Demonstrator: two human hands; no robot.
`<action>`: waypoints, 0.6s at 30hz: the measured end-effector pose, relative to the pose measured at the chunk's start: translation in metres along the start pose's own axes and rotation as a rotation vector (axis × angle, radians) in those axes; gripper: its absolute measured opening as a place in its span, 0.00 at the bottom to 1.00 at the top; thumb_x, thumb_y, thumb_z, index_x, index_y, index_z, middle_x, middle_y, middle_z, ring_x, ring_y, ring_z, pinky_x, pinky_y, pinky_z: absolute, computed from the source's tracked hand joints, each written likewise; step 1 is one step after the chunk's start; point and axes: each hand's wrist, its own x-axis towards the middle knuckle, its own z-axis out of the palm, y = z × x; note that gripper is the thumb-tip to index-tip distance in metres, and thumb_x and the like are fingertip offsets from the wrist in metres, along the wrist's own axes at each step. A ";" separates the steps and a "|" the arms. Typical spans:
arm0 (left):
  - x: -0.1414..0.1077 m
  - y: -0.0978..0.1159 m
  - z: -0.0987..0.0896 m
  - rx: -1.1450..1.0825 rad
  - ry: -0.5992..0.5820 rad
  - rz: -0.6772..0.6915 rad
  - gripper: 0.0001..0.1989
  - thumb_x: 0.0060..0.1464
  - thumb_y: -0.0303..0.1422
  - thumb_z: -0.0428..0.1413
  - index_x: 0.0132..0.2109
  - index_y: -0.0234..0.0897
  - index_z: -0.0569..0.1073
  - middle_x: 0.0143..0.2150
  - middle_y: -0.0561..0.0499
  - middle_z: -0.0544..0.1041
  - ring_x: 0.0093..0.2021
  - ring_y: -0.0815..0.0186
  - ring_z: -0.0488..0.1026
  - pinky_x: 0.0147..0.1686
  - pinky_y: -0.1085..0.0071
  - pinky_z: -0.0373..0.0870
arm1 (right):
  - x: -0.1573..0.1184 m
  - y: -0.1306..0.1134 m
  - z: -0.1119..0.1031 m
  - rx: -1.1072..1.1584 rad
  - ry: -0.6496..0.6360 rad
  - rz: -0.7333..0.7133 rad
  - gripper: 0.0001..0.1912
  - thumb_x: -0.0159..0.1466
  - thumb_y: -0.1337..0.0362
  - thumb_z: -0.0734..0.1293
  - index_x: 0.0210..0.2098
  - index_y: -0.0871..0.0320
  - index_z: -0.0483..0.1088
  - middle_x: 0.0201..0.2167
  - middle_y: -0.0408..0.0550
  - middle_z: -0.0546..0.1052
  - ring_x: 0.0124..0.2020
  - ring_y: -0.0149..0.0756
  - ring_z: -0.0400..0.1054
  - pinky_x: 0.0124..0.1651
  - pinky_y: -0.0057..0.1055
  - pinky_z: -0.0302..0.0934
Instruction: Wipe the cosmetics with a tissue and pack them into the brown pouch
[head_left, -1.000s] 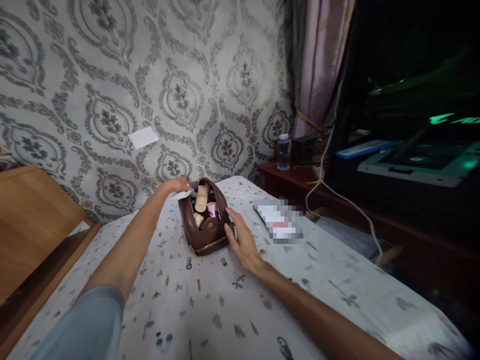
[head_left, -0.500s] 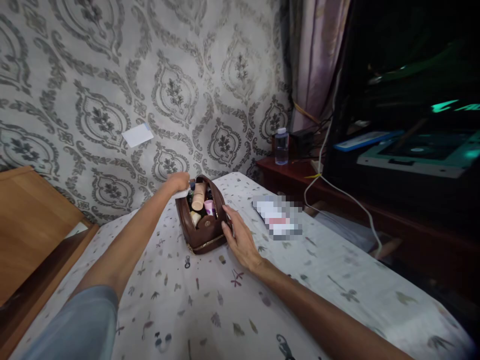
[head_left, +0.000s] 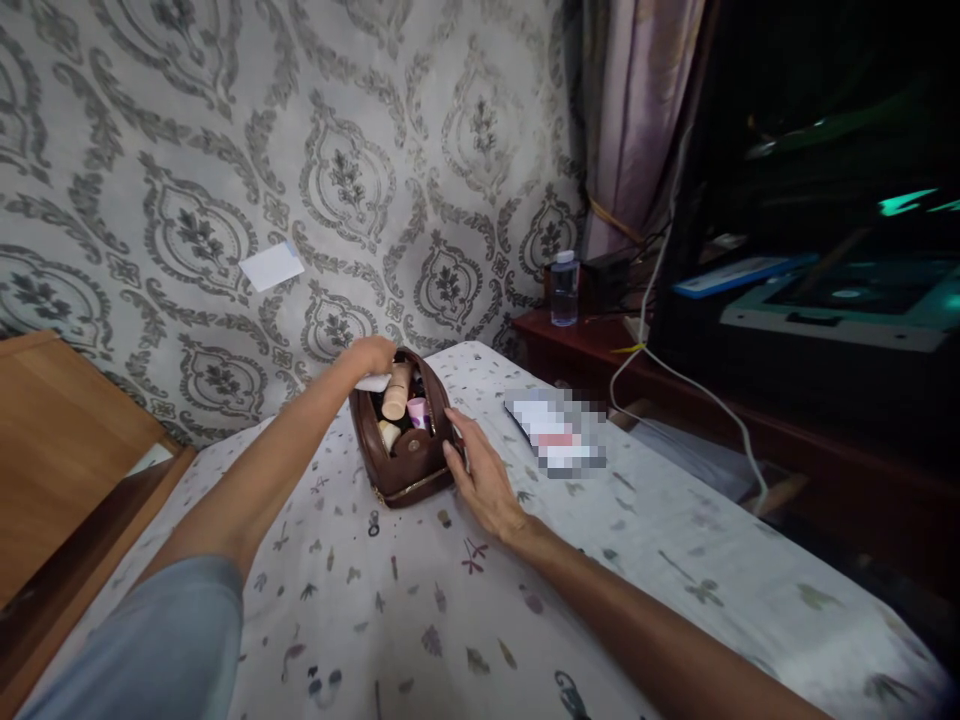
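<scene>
A brown bag lies unzipped on the patterned white sheet. Inside it show a beige tube, a pink-and-white item and a cream-coloured piece. My left hand is closed at the bag's far left edge, with a white item under it; its fingertips are hidden, so I cannot make out what they hold. My right hand rests against the bag's right side, fingers apart, holding nothing.
A phone-like object, blurred out, lies right of the bag. Beyond it, a clear bottle stands on a dark red desk with a white cable. A wooden panel is at left. A white card is on the wall.
My left hand has moved a little to the right, further over the bag's far end, and the white item shifted with it. My right hand has stayed against the bag.
</scene>
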 end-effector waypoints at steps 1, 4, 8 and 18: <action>-0.001 -0.002 0.001 -0.017 -0.005 -0.008 0.10 0.46 0.36 0.63 0.36 0.35 0.80 0.36 0.41 0.80 0.45 0.54 0.76 0.44 0.69 0.68 | 0.000 0.000 0.000 -0.001 0.000 -0.004 0.25 0.73 0.56 0.54 0.66 0.57 0.58 0.63 0.53 0.64 0.67 0.37 0.57 0.71 0.42 0.54; -0.010 -0.012 0.002 -0.086 0.005 -0.029 0.09 0.47 0.36 0.61 0.33 0.34 0.79 0.31 0.46 0.79 0.37 0.60 0.74 0.35 0.73 0.65 | 0.000 0.002 0.001 -0.005 0.003 0.001 0.25 0.73 0.56 0.54 0.66 0.57 0.58 0.64 0.54 0.64 0.67 0.37 0.57 0.71 0.42 0.54; -0.025 -0.020 0.008 -0.213 0.083 -0.077 0.14 0.53 0.41 0.57 0.27 0.35 0.74 0.25 0.50 0.74 0.29 0.64 0.69 0.28 0.72 0.59 | 0.000 0.003 0.000 -0.004 0.008 0.014 0.25 0.73 0.55 0.53 0.65 0.58 0.59 0.64 0.54 0.64 0.67 0.38 0.57 0.71 0.42 0.54; -0.100 -0.051 0.048 -0.465 0.463 -0.279 0.27 0.64 0.47 0.35 0.37 0.34 0.71 0.24 0.52 0.66 0.28 0.64 0.65 0.28 0.71 0.57 | 0.014 0.001 -0.010 0.016 0.070 0.003 0.25 0.72 0.52 0.55 0.62 0.57 0.63 0.64 0.54 0.64 0.66 0.39 0.58 0.68 0.45 0.57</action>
